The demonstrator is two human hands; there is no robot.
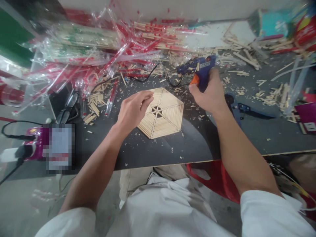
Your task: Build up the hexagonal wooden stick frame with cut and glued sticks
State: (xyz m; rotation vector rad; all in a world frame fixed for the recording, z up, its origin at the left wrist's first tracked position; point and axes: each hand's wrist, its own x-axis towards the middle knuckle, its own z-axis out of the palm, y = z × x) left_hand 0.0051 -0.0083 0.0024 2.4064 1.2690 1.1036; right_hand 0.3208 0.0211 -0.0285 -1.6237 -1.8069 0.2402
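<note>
A flat hexagon of light wooden sticks lies on the dark table, with a small star-shaped opening at its centre. My left hand is over its upper left side, fingers bent and pressed together. What those fingers may pinch is hidden. To the right, my right hand grips a blue hot glue gun by its handle, near the orange trigger. The gun's nozzle points left, above the back part of the table.
Plastic-wrapped chopsticks and red-and-clear wrappers crowd the back left. Cut stick pieces are scattered about. Blue-handled cutters lie beside my right forearm. Glasses, a blurred phone and a purple power strip are at left.
</note>
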